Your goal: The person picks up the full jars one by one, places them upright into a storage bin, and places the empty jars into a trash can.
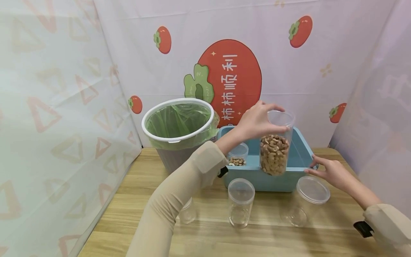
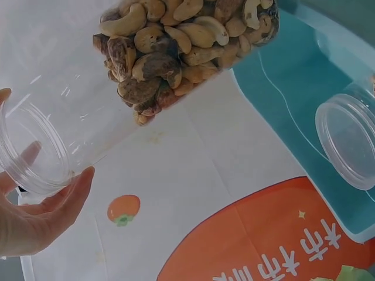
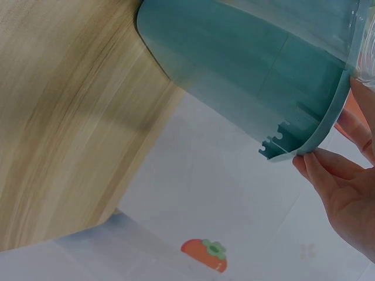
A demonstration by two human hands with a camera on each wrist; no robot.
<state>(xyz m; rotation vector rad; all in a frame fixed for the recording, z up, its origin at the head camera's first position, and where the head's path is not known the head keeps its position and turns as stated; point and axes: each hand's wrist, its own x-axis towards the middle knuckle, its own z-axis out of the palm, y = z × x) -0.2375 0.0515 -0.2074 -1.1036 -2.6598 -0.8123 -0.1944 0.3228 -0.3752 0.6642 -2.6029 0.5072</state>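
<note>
My left hand [image 1: 257, 121] grips a clear plastic jar [image 1: 281, 125] near its top. Cashews [image 2: 176, 47] fill roughly its lower half. The jar is held upright over the front rim of a blue plastic basin [image 1: 266, 182]. At the basin's front right corner, my right hand [image 1: 330, 173] pinches the rim [image 3: 328, 126] between thumb and fingers. Inside the basin on the left stands a smaller lidded jar [image 1: 238, 151] with some nuts in it; its lid [image 2: 348, 140] also shows in the left wrist view.
A bin [image 1: 174, 157] lined with a green bag [image 1: 179, 121] stands left of the basin. In front are lidded clear jars, one in the middle [image 1: 240, 205], one at right [image 1: 308, 200] and a small one [image 1: 187, 212] partly behind the left sleeve. Printed cloth [image 1: 282, 64] backs the wooden table [image 1: 128, 214].
</note>
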